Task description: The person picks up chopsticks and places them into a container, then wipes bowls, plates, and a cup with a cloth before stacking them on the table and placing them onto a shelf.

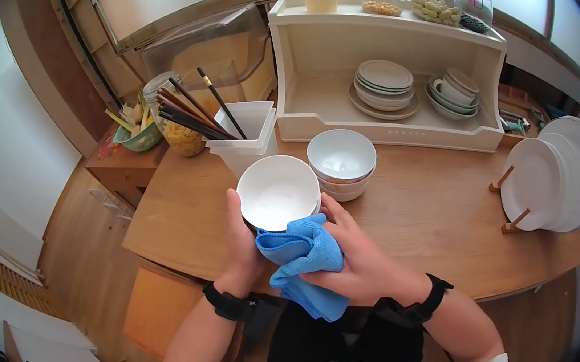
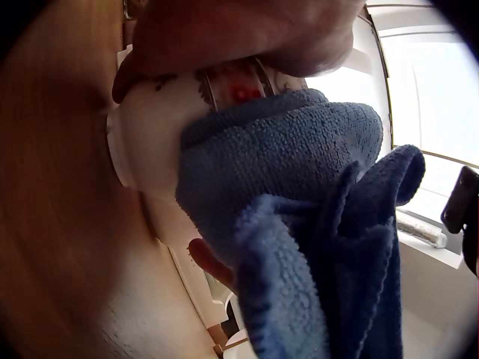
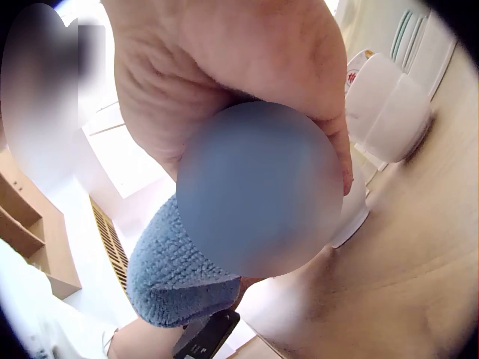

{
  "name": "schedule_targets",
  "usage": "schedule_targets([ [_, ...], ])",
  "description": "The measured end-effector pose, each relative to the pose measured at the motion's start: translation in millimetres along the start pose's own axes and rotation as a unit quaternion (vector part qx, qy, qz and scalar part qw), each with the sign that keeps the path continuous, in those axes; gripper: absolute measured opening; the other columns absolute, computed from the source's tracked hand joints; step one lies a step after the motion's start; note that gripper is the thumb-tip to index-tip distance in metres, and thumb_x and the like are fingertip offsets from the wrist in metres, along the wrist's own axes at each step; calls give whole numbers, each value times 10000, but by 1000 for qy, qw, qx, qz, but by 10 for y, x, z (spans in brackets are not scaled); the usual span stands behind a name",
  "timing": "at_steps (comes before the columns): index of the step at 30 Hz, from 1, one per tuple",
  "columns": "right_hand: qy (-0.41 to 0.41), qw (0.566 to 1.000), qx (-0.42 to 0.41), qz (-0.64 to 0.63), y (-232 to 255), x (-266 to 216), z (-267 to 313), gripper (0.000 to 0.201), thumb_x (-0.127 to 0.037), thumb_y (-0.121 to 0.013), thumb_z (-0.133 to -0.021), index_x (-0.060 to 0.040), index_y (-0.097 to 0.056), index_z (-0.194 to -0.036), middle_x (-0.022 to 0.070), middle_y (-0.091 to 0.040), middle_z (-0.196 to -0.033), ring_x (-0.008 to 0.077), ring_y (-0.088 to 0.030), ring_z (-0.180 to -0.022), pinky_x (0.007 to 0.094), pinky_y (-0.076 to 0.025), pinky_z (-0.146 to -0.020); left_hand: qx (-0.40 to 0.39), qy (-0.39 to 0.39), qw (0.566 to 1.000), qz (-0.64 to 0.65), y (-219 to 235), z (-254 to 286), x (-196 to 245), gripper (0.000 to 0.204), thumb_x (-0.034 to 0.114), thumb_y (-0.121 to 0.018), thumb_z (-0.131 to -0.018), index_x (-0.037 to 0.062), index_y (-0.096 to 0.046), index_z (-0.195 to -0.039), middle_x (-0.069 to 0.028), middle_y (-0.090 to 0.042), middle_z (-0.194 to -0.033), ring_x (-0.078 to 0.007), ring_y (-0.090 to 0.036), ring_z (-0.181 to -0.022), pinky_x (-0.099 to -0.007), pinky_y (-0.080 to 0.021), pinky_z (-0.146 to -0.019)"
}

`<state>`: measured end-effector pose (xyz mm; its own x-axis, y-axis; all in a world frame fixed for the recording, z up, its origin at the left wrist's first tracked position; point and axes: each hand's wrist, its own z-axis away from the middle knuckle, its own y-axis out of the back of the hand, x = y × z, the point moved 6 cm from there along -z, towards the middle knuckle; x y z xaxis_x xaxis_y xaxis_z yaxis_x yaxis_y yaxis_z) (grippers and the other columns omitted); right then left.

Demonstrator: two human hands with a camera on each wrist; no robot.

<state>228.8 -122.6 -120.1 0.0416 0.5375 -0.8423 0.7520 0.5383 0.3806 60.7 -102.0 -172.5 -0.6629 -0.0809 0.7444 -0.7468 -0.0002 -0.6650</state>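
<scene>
A white bowl is tilted over the table's front, its inside facing up in the head view. My left hand grips it from the left side, thumb along the rim. In my right hand is a bunched blue cloth, pressed to the near side of the bowl, with its loose end hanging down. The left wrist view shows a patterned band with red on the bowl's outside, partly covered by the cloth. A blurred disc hides much of the right hand's hold in the right wrist view.
Stacked bowls stand just beyond the held bowl. Left of them is a white container with chopsticks. A cream shelf holds plates, bowls and cups, with jars on top. Plates stand in a wooden rack at right.
</scene>
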Motion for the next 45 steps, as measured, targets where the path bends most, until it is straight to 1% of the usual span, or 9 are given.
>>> schedule_targets([
  [3,4,1000,-28,9,50,61,22,441,-213,-775,-758,-84,-603,-1142,301,-367,-1405,470,-174,-1400,514,-282,-1096,17,-8,1000,-22,27,4,13,729,609,-231,-967,32,-387,-1385,-174,-513,-1323,-308,-526,-1191,-425,-414,-1037],
  [6,29,997,-29,64,272,36,244,432,-186,-789,-746,-78,-610,-1124,246,-475,-1319,459,-215,-1391,507,-295,-1089,83,-190,960,-187,40,238,216,663,550,-269,-987,34,-380,-1387,-164,-501,-1328,-278,-476,-1242,-406,-349,-1077],
  [8,64,993,-1,94,491,-7,401,489,-169,-807,-731,-53,-590,-1154,171,-552,-1228,381,-343,-1350,468,-334,-1073,196,-383,823,-371,-16,725,406,551,437,-345,-998,31,-390,-1368,-171,-464,-1350,-265,-426,-1282,-410,-302,-1089],
  [11,-46,982,138,-119,968,125,569,488,-154,-774,-772,-29,-559,-1192,119,-583,-1184,273,-491,-1223,413,-399,-1027,39,-448,795,-406,-290,1188,144,426,202,-397,-970,-32,-393,-1326,-220,-434,-1365,-301,-432,-1269,-433,-321,-1068],
  [15,-112,909,117,-383,1516,628,150,379,-283,-581,-928,-24,-539,-1203,64,-613,-1107,154,-603,-996,314,-502,-891,-119,-233,854,-449,-855,1057,-427,547,138,-514,-919,-23,-320,-1405,-242,-276,-1473,-321,-287,-1387,-416,-251,-1122],
  [20,-156,871,109,-453,1606,913,-430,389,-360,-543,-944,-83,-551,-1218,117,-643,-1144,242,-646,-1015,433,-552,-853,72,-29,980,-183,-956,360,-892,806,217,-580,-928,-40,-62,-1489,-226,-153,-1537,-306,-168,-1433,-396,-201,-1142],
  [29,-175,865,73,-465,1261,926,-731,337,-313,-557,-944,-61,-584,-1165,76,-670,-1074,171,-661,-950,303,-540,-869,136,-180,886,-404,-889,-9,-929,825,191,-587,-921,-14,-34,-1499,-188,-114,-1554,-244,-199,-1417,-345,-301,-1084],
  [34,-171,864,88,-466,1321,829,-532,338,-306,-544,-951,-58,-573,-1179,79,-664,-1090,173,-659,-956,310,-541,-874,104,-161,923,-333,-917,-17,-983,791,168,-588,-914,-25,-78,-1488,-214,-141,-1535,-268,-241,-1392,-355,-323,-1071],
  [45,-162,855,181,-458,1734,569,568,415,-368,-462,-976,-108,-495,-1297,131,-613,-1200,307,-619,-1075,565,-522,-857,121,-29,979,-163,-1051,-229,-1021,584,320,-621,-913,-42,-393,-1311,-154,-514,-1254,-198,-504,-1134,-312,-425,-935],
])
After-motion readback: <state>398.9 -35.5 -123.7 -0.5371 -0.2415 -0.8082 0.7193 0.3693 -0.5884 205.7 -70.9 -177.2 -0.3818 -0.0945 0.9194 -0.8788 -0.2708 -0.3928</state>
